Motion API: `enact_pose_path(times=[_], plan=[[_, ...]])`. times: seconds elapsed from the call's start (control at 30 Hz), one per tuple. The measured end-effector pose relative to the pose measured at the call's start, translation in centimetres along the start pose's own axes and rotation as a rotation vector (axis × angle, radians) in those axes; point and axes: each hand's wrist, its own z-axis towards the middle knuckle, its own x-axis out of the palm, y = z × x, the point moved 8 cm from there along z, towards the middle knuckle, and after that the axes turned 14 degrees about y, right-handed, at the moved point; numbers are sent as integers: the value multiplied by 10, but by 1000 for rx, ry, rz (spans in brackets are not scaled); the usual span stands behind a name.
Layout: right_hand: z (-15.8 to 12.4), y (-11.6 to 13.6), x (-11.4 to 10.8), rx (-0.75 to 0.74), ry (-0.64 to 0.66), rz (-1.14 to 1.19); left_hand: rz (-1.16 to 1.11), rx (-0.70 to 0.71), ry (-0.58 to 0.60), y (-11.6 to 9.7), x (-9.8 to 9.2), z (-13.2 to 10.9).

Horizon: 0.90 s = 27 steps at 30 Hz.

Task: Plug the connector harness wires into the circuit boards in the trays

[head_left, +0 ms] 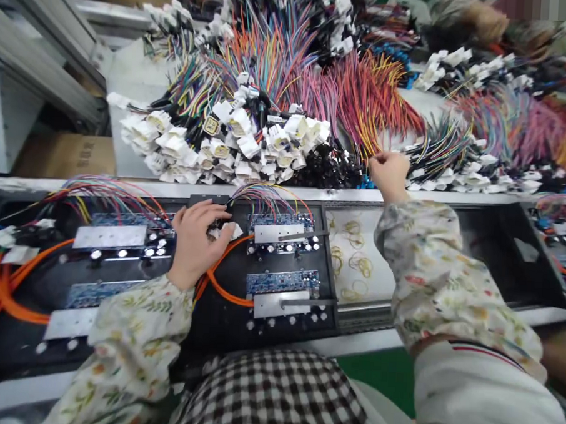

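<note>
Left hand: I see the left hand down on the black assembly fixture, its fingers closed around a white connector beside the upper middle circuit board.
Right hand: The right hand is up at the edge of the wire harness pile. Its fingers are bent among the thin coloured wires, but from here I cannot tell whether they are grasping any.
Connector: It sits at the near left end of the blue circuit board, with a fan of coloured wires arching over that board.
Progress: From my view, the upper two boards carry coloured wires. I see none on the lower middle board or the lower left board.
Nearby: An orange cable loops across the fixture beside the left hand. Amber rubber bands lie on a white sheet in the next compartment.
Further out: Many more white connectors are heaped along the pile's near edge. Floral sleeves cover both forearms, and a cardboard box stands beyond the bench at left.
</note>
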Motion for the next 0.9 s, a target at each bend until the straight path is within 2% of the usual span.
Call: enact_pose_path(times=[0.07, 0.17, 0.27, 0.33, 0.37, 0.43, 0.47, 0.53, 0.57, 0.6, 0.67, 0.7, 0.73, 0.83, 0.9], plan=[[18, -25, 11, 35, 82, 73, -20, -14, -55, -1, 2, 1], [25, -41, 18, 34, 145, 197, -49, -20, -93, 0, 8, 2], [10, -46, -5, 10, 187, 340, -90, -4, -94, -6, 10, 2], [-16, -40, -26, -17, 281, 441, -123, 25, -81, -23, 9, 5], [-35, -33, -34, -26, 345, 480, -141, 56, -58, -37, 10, 8], [-83, -8, -45, -68, 473, 538, -182, 190, 36, -81, 18, 17], [-111, 12, -45, -137, 566, 588, -222, 318, 121, -110, 26, 21], [-162, 48, -48, -294, 604, 561, -258, 590, 278, -166, 43, 24], [-182, 63, -54, -388, 524, 461, -281, 678, 326, -187, 49, 24], [-196, 68, -66, -420, 328, 356, -334, 730, 345, -202, 52, 23], [-221, 69, -88, -438, -69, 210, -486, 764, 330, -216, 51, 17], [-230, 67, -93, -446, -205, 189, -564, 757, 337, -218, 51, 11], [-236, 64, -92, -468, -265, 199, -630, 732, 357, -218, 52, 4], [-239, 64, -64, -583, -221, 321, -830, 542, 441, -209, 66, -23], [-240, 65, -43, -598, -228, 435, -1004, 375, 427, -196, 77, -38]])
